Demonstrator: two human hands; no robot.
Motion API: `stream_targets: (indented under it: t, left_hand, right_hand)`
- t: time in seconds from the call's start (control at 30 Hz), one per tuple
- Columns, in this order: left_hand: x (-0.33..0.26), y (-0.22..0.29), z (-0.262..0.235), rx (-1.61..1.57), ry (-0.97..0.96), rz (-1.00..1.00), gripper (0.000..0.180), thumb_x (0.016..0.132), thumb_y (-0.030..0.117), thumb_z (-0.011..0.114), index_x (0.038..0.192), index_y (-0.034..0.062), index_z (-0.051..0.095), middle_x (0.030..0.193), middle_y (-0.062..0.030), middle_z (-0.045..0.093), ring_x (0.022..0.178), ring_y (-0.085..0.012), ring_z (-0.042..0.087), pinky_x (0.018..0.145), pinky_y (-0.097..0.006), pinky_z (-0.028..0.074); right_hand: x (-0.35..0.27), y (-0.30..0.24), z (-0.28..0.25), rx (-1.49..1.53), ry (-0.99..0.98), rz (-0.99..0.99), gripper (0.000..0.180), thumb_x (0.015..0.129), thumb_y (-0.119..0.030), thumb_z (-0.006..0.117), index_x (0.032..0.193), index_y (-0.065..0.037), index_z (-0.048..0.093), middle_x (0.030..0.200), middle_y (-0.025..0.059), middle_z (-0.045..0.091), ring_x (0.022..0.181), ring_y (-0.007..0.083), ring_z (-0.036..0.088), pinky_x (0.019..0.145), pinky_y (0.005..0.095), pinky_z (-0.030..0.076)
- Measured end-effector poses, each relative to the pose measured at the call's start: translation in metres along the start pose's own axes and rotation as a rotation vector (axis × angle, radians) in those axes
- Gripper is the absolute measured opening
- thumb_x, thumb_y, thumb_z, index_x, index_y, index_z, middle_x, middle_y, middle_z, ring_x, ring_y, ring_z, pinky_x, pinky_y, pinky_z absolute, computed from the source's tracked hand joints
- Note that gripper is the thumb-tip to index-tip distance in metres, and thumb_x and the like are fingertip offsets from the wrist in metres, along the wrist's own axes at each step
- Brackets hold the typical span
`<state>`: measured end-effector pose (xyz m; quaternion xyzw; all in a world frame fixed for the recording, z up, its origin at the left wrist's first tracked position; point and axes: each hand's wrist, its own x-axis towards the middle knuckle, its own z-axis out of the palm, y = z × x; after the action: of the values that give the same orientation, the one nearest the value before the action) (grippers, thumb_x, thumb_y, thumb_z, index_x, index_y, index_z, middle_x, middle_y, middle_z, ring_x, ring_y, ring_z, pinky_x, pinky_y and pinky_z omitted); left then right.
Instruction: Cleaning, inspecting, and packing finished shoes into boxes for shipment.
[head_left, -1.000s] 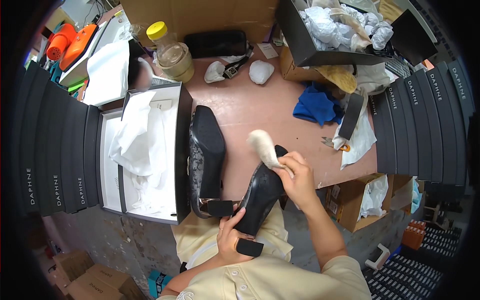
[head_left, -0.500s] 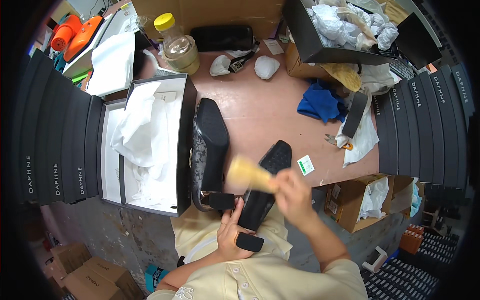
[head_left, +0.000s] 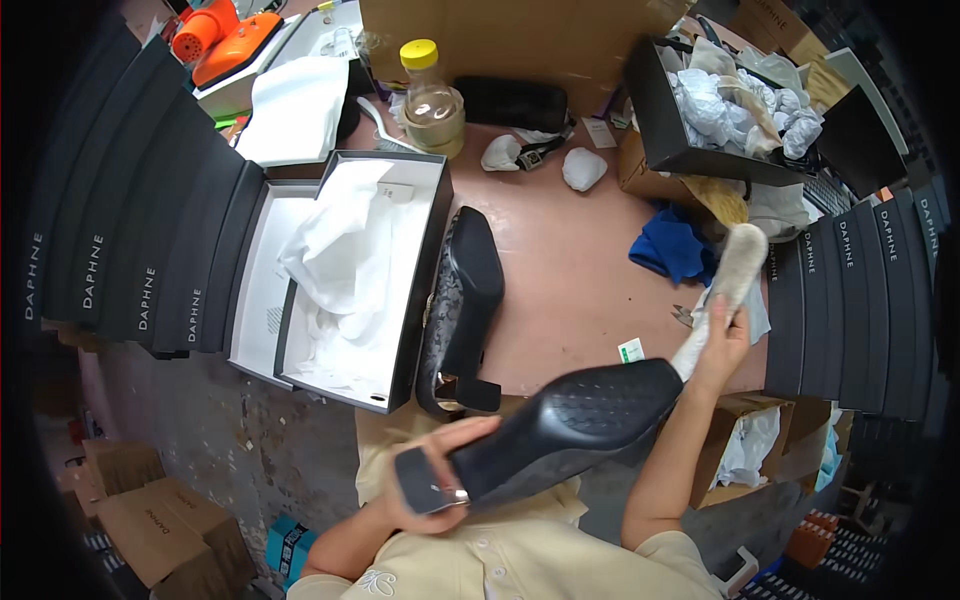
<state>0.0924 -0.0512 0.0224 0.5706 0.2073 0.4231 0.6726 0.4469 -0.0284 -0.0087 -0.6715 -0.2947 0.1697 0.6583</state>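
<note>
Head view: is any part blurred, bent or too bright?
Head view: the fisheye bends the stacked black boxes along the rim; corners are dark; the white brush in the right hand looks slightly soft; white paper in the open shoe box is bright; the black shoe held by the left hand is sharp.

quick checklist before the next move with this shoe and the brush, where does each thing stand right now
1. Shoe held firm: ok. The left hand grips the black shoe at its heel end, sole up.
2. Brush in hand: ok. The right hand holds the pale brush, head up.
3. Brush on the shoe: not ok. The brush is lifted off to the right of the toe.
4. Second shoe out of the way: ok. The other black shoe lies on the table beside the open box.
5. Box ready: ok. It is open and lined with white paper.
6. Sole clean: cannot tell.
</note>
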Motion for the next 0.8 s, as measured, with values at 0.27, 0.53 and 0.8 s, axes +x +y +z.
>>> stream_targets:
  t: [0.27, 0.53, 0.8]
  left_hand:
    - [0.014, 0.073, -0.079, 0.931, 0.732, 0.118, 0.034, 0.065, -0.006, 0.056, 0.099, -0.0034, 0.055, 0.103, -0.0168, 0.058, 0.094, -0.019, 0.057, 0.088, -0.032, 0.043]
    - [0.008, 0.048, -0.027, 1.526, 0.62, 0.392, 0.081, 0.07, 0.012, 0.073, 0.135, -0.0033, 0.029, 0.136, -0.0222, 0.037, 0.118, -0.0354, 0.045, 0.098, -0.043, 0.037]
    - [0.025, -0.06, -0.006, 1.143, 0.328, 0.22, 0.059, 0.068, 0.009, 0.075, 0.117, 0.0016, 0.043, 0.122, -0.0226, 0.054, 0.12, -0.0425, 0.048, 0.092, -0.042, 0.044]
  right_hand:
    - [-0.047, 0.02, 0.064, 0.223, -0.365, 0.219, 0.013, 0.089, -0.016, 0.063, 0.091, -0.003, 0.062, 0.076, -0.0052, 0.054, 0.064, 0.0015, 0.043, 0.055, 0.0182, 0.035]
    - [-0.067, 0.016, 0.11, 0.439, -0.474, 0.454, 0.015, 0.089, -0.015, 0.063, 0.095, -0.002, 0.062, 0.078, -0.0029, 0.06, 0.065, 0.0014, 0.05, 0.057, 0.0172, 0.039]
    - [-0.076, 0.013, 0.098, 0.539, -0.363, 0.6, 0.011, 0.089, -0.012, 0.061, 0.093, -0.001, 0.062, 0.078, -0.0018, 0.06, 0.061, 0.0031, 0.05, 0.054, 0.0188, 0.039]
